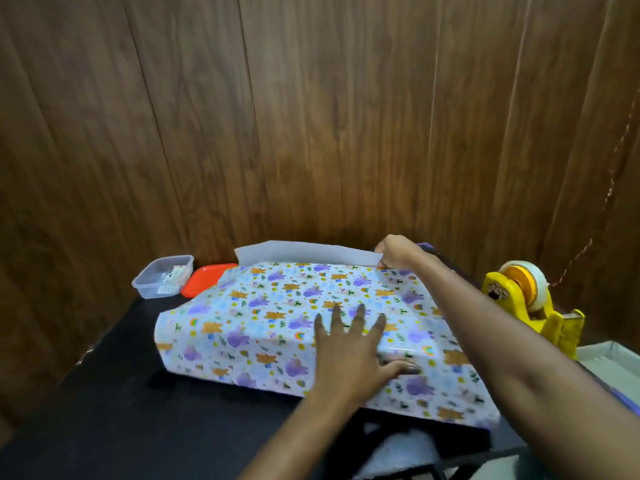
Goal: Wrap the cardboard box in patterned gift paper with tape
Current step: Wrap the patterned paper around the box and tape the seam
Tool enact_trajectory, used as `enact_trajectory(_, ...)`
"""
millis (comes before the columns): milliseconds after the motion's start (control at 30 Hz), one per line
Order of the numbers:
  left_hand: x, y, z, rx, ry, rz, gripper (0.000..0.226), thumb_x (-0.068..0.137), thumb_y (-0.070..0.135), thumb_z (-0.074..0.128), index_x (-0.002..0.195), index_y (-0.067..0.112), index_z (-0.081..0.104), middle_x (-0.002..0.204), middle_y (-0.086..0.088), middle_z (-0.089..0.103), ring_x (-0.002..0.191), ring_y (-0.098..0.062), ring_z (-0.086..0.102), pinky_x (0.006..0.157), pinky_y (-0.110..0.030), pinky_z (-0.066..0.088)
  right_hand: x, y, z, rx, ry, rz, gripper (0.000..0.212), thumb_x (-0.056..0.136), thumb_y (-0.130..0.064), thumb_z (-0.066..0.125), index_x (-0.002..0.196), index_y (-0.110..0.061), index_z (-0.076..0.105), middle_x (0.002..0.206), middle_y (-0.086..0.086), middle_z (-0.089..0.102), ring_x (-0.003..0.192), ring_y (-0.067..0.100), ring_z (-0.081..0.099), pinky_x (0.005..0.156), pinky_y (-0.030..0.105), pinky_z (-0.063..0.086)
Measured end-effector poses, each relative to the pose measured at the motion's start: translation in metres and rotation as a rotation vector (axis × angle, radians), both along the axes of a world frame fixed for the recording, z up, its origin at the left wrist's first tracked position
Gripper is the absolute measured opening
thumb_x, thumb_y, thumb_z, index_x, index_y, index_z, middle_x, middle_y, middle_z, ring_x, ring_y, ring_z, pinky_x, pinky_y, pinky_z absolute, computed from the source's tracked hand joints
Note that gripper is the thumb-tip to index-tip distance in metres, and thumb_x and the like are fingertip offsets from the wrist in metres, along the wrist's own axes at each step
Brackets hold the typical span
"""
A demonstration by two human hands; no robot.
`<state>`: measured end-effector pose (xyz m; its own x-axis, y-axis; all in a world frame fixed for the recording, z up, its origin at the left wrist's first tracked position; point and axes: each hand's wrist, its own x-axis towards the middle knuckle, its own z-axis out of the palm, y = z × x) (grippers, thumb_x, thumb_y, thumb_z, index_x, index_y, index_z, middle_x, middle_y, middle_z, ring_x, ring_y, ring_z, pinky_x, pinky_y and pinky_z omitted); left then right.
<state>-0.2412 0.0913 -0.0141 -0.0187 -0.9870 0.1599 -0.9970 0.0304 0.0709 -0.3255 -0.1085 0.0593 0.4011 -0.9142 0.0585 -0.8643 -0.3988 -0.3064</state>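
The left hand (349,351) lies flat on top of the gift paper (270,306), fingers straight and spread and gripping nothing, with the thumb reaching over the near edge onto the paper's front face. The right hand (398,252) reaches across to the far right corner, where its curled fingers pinch the paper's far edge at the right end of a flap (304,252) that stands up and shows its plain white underside. The paper, pale blue with purple and orange animals and small rainbows, is draped over the box, which is hidden beneath it (only its blocky shape shows through). The near part of the sheet hangs down the front and spreads onto the black table (114,393) toward the near right. The wrapped bundle sits in the middle of the table, near the far wall. To the right of it, past the right forearm, stands a yellow tape dispenser (550,323) with a roll of tape (533,282) mounted on it, apart from the paper. To the far left lie two things side by side: a clear plastic container (162,277) and, just right of it, an orange lid (204,280) whose right edge meets the paper. Behind everything rises a wall (311,116) of dark wooden panels.
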Motion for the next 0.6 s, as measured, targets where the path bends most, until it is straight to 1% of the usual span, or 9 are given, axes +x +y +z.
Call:
enact_trajectory(67, -0.015, 0.000, 0.006, 0.066, 0.016, 0.001, 0.119, 0.045, 0.090, -0.004, 0.148, 0.033, 0.017, 0.158, -0.005, 0.010, 0.143, -0.039, 0.001, 0.109, -0.060, -0.003, 0.005, -0.015, -0.001, 0.027, -0.002, 0.048, 0.028, 0.080, 0.004, 0.052, 0.076, -0.019, 0.069, 0.085, 0.006, 0.066, 0.086, 0.026, 0.063, 0.068, 0.031, 0.051)
enact_trajectory(100, -0.012, -0.001, 0.014, 0.122, 0.038, -0.008, 0.115, 0.049, 0.090, 0.002, 0.148, 0.033, 0.017, 0.158, -0.004, 0.009, 0.143, -0.036, 0.001, 0.111, -0.058, 0.000, 0.008, -0.019, 0.000, 0.041, 0.003, 0.068, 0.029, 0.078, 0.005, 0.053, 0.073, -0.021, 0.066, 0.082, 0.004, 0.063, 0.084, 0.024, 0.060, 0.067, 0.029, 0.050)
enact_trajectory(200, 0.031, -0.015, 0.044, 0.130, 0.153, 0.012, 0.085, 0.079, 0.077, 0.033, 0.147, 0.028, 0.025, 0.157, 0.000, 0.013, 0.144, -0.023, 0.009, 0.115, -0.046, 0.016, 0.012, -0.028, 0.006, 0.123, -0.028, 0.103, 0.021, 0.078, 0.002, 0.063, 0.085, -0.016, 0.071, 0.082, 0.001, 0.060, 0.088, 0.019, 0.054, 0.069, 0.025, 0.046)
enact_trajectory(267, 0.073, -0.033, 0.051, 0.105, 0.043, 0.013, 0.076, 0.086, 0.067, 0.037, 0.147, 0.023, 0.027, 0.157, -0.002, 0.013, 0.145, -0.023, 0.005, 0.115, -0.042, 0.017, 0.016, -0.032, 0.009, 0.184, -0.051, 0.139, 0.016, 0.079, -0.004, 0.070, 0.092, -0.013, 0.068, 0.073, -0.004, 0.056, 0.085, 0.014, 0.049, 0.063, 0.018, 0.038)
enact_trajectory(300, 0.090, -0.039, 0.049, 0.136, -0.005, -0.017, 0.075, 0.088, 0.066, 0.037, 0.147, 0.022, 0.026, 0.158, -0.002, 0.012, 0.145, -0.024, 0.001, 0.116, -0.041, 0.014, 0.019, -0.035, 0.008, 0.204, -0.052, 0.156, 0.016, 0.079, -0.007, 0.071, 0.093, -0.013, 0.067, 0.072, -0.006, 0.055, 0.085, 0.013, 0.048, 0.065, 0.019, 0.037)
enact_trajectory(367, 0.106, -0.042, 0.036, 0.225, 0.023, -0.064, 0.071, 0.090, 0.065, 0.029, 0.150, 0.028, 0.017, 0.158, 0.004, 0.001, 0.145, -0.019, -0.008, 0.117, -0.042, 0.003, 0.031, -0.039, 0.006, 0.209, -0.016, 0.197, 0.020, 0.080, -0.007, 0.071, 0.100, -0.010, 0.069, 0.081, -0.003, 0.058, 0.090, 0.014, 0.049, 0.074, 0.022, 0.038)
enact_trajectory(433, 0.102, -0.041, 0.022, 0.230, 0.052, -0.027, 0.070, 0.091, 0.066, 0.019, 0.150, 0.031, 0.005, 0.157, 0.008, -0.009, 0.144, -0.017, -0.014, 0.116, -0.045, -0.006, 0.045, -0.040, 0.005, 0.187, -0.032, 0.233, 0.023, 0.081, -0.002, 0.069, 0.103, -0.005, 0.070, 0.088, 0.001, 0.060, 0.090, 0.013, 0.051, 0.069, 0.018, 0.039)
enact_trajectory(500, 0.086, -0.040, 0.014, 0.219, 0.047, 0.089, 0.077, 0.087, 0.071, 0.011, 0.151, 0.029, 0.002, 0.157, 0.006, -0.012, 0.144, -0.021, -0.016, 0.115, -0.048, -0.010, 0.060, -0.037, 0.006, 0.158, -0.032, 0.254, 0.022, 0.081, 0.003, 0.066, 0.102, -0.001, 0.070, 0.084, 0.000, 0.062, 0.088, 0.011, 0.052, 0.063, 0.010, 0.037)
enact_trajectory(600, 0.054, -0.043, 0.015, 0.229, 0.071, 0.313, 0.088, 0.081, 0.076, 0.004, 0.151, 0.023, 0.000, 0.157, -0.001, -0.015, 0.142, -0.033, -0.018, 0.111, -0.054, -0.012, 0.077, -0.033, 0.009, 0.155, -0.037, 0.287, 0.022, 0.080, 0.006, 0.066, 0.100, 0.000, 0.070, 0.070, -0.008, 0.059, 0.088, 0.011, 0.054, 0.064, 0.013, 0.039)
